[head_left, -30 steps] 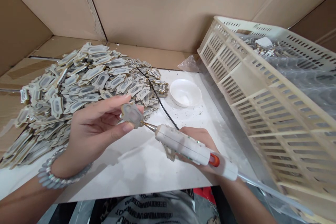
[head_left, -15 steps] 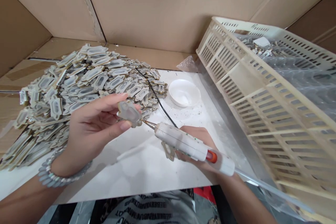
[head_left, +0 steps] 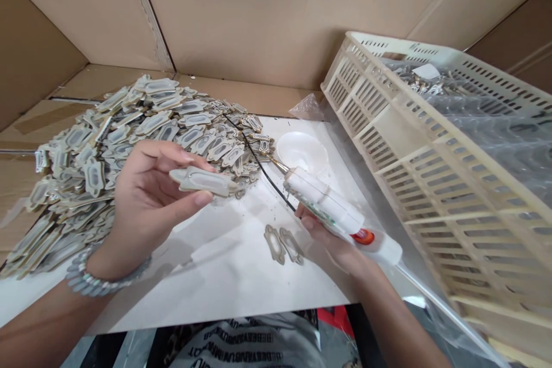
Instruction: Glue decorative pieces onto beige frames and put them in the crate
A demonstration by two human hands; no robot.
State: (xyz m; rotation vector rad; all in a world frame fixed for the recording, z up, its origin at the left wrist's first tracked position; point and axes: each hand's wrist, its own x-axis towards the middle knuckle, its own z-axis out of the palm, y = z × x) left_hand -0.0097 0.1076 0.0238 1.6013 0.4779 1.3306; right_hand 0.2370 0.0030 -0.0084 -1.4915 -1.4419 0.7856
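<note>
Between the thumb and fingers of my left hand (head_left: 157, 198) is a small grey framed plate (head_left: 204, 181) with a pale oval centre and pointed ends, held above the white tabletop. My right hand (head_left: 330, 238) is wrapped round a white hot glue gun (head_left: 325, 198) with an orange-red part. Its metal nozzle points up and left, apart from the plate. A clear glue stick trails from its back end. Two thin open frames (head_left: 275, 244) lie side by side on the table below the gun.
A large heap of similar plates (head_left: 150, 121) covers the left and back of the table. Behind the gun are a white bowl (head_left: 302, 146) and a black cord (head_left: 271, 177). A cream slatted crate (head_left: 401, 132) holding bubble wrap and metal pieces stands at the right. Cardboard walls (head_left: 250, 17) enclose the back.
The glue gun has moved right and up, its nozzle leaving the plate's edge. My left hand has turned the plate flatter. The two loose frames on the table now show fully.
</note>
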